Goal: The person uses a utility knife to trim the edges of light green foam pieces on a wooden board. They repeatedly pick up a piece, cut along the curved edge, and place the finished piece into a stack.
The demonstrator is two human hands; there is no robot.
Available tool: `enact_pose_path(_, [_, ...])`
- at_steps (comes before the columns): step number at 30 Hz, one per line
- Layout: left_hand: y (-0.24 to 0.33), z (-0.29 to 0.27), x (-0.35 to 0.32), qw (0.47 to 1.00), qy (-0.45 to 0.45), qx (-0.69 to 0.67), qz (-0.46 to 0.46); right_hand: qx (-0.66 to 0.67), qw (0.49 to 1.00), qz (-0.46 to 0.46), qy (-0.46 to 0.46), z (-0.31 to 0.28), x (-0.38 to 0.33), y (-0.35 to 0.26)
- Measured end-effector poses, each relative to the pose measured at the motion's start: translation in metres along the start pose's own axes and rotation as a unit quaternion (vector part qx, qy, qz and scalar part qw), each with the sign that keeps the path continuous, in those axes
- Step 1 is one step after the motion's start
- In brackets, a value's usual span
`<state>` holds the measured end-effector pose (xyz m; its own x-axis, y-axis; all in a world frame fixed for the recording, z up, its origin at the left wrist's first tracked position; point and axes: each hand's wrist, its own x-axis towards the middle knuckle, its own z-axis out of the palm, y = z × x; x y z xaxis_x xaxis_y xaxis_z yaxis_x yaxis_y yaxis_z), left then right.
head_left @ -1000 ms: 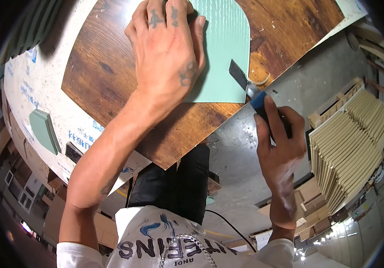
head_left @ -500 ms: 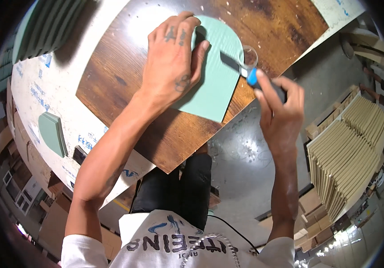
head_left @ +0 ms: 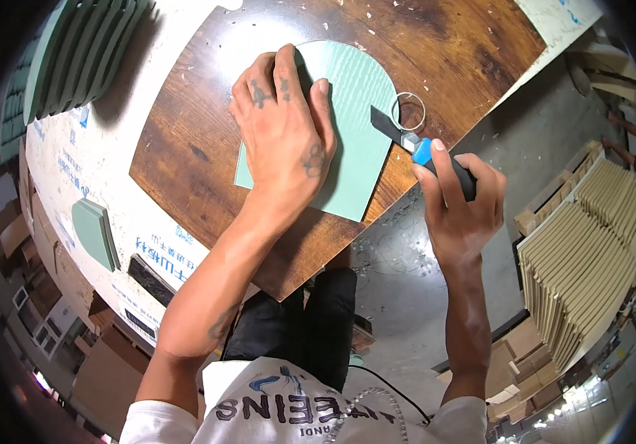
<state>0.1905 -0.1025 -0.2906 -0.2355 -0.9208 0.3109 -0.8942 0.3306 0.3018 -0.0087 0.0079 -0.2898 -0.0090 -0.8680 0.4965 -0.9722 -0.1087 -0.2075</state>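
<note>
1. Head view: a white sheet with blue printed lettering lies under the brown wooden board, showing along its left and lower-left edges. A stack of pale green panels stands at upper left, a smaller green piece rests on the white sheet, and a stack of tan boards stands on edge at right, over the grey floor.
2. Against half a second ago, the left hand and the knife sit much as they did; a thin curled shaving now loops off the panel's right edge by the blade.
3. The arched green panel, finely ribbed, lies flat on the wooden board, rounded end away from the person.
4. The left hand presses flat on the panel, fingers spread.
5. The right hand is wrapped around a blue-and-black utility knife, its blade at the panel's right edge.
</note>
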Motion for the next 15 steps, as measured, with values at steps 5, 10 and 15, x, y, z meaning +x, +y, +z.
enact_pose_path(5, [-0.005,0.002,0.000,0.999,0.007,-0.025,0.023,0.002,1.000,-0.023,-0.020,-0.001,0.005,0.009])
enact_pose_path(10, [-0.006,-0.002,0.000,0.998,0.008,-0.051,0.041,0.011,0.999,-0.042,-0.011,0.005,0.018,0.013])
enact_pose_path(15, [-0.007,-0.002,-0.001,0.997,0.009,-0.067,0.046,0.040,0.999,-0.026,-0.022,0.020,0.055,0.019])
